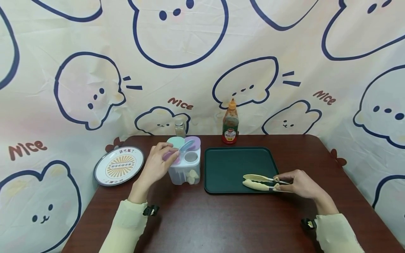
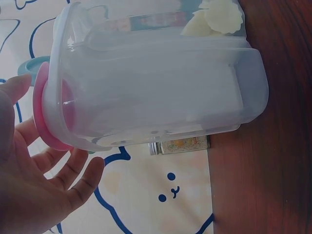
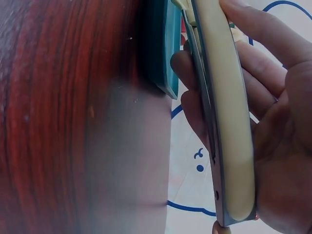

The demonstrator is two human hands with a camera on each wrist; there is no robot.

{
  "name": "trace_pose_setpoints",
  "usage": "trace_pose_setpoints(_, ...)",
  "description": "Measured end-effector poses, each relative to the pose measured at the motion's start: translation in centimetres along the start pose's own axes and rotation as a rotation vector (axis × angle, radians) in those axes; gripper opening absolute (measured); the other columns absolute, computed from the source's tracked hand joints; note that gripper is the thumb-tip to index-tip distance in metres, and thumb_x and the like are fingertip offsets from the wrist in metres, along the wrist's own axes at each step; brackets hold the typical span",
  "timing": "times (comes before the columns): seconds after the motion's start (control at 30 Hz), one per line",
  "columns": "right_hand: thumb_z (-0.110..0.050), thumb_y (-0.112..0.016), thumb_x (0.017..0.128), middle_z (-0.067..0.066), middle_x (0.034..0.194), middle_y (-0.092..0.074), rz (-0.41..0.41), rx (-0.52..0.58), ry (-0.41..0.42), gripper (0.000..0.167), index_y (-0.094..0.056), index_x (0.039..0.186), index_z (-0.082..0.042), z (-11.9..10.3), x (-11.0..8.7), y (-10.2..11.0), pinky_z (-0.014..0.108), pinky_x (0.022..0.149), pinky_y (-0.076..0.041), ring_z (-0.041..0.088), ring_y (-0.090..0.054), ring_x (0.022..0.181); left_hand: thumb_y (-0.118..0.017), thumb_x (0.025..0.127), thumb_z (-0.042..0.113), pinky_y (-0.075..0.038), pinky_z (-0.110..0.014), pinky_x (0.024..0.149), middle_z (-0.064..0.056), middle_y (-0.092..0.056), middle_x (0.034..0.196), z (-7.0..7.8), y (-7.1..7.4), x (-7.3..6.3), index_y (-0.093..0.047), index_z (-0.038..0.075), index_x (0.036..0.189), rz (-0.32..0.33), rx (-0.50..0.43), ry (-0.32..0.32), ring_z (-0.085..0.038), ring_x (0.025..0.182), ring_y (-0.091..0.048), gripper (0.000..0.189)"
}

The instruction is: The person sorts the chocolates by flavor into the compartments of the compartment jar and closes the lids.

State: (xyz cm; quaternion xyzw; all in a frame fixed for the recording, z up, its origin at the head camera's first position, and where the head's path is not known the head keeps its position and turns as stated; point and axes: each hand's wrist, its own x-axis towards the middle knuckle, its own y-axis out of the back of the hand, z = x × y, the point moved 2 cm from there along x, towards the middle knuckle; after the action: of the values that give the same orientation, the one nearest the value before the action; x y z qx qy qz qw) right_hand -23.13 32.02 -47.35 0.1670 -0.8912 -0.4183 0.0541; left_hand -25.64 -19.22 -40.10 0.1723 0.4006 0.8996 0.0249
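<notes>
At a clear, multi-compartment container (image 1: 176,175), my left hand (image 1: 156,163) pinches a tilted light-blue lid (image 1: 187,144) by its edge. Pink (image 2: 43,107), mint (image 1: 175,141) and purple (image 1: 193,142) lids cover other compartments, while the front right one (image 1: 191,156) is uncovered. Pale, flat pieces (image 2: 219,18) lie inside the container. My right hand (image 1: 302,184) holds a pair of tongs with cream handles (image 3: 226,112) and cream tips (image 1: 255,184). The tips are spread slightly apart over the right front of a dark green tray (image 1: 234,167).
A printed white plate (image 1: 119,166) leans at the table's left edge. Behind the container stands a small glass seasoning jar (image 1: 180,128). A sauce bottle with an orange cap (image 1: 230,126) stands behind the tray. The brown table (image 1: 215,225) meets a patterned cloth backdrop.
</notes>
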Motion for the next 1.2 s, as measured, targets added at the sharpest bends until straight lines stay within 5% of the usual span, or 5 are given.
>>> trace_pose_setpoints(0.5,-0.043,-0.078,0.084,-0.006,0.091,-0.075,0.078,0.006,0.027,0.038,-0.076,0.114,-0.019,-0.8,0.2,0.0,0.024,0.064,-0.052,0.008,-0.061,0.075,-0.057,0.097,0.052,-0.039,-0.054,0.103,-0.010,-0.055,0.137,-0.1,-0.1,-0.1,-0.072,0.015,0.118,0.003,0.008,-0.002,-0.029,0.122,-0.043,0.046)
trace_pose_setpoints(1.2,-0.043,-0.079,0.084,-0.002,0.097,-0.076,0.166,0.103,0.061,0.038,-0.075,0.116,-0.023,-8.1,2.0,0.4,0.027,0.057,-0.051,0.014,-0.061,0.071,-0.056,0.098,0.052,-0.038,-0.055,0.104,-0.011,-0.054,0.138,0.0,-0.1,0.0,-0.072,0.013,0.119,0.007,0.013,0.001,-0.030,0.124,-0.042,0.047)
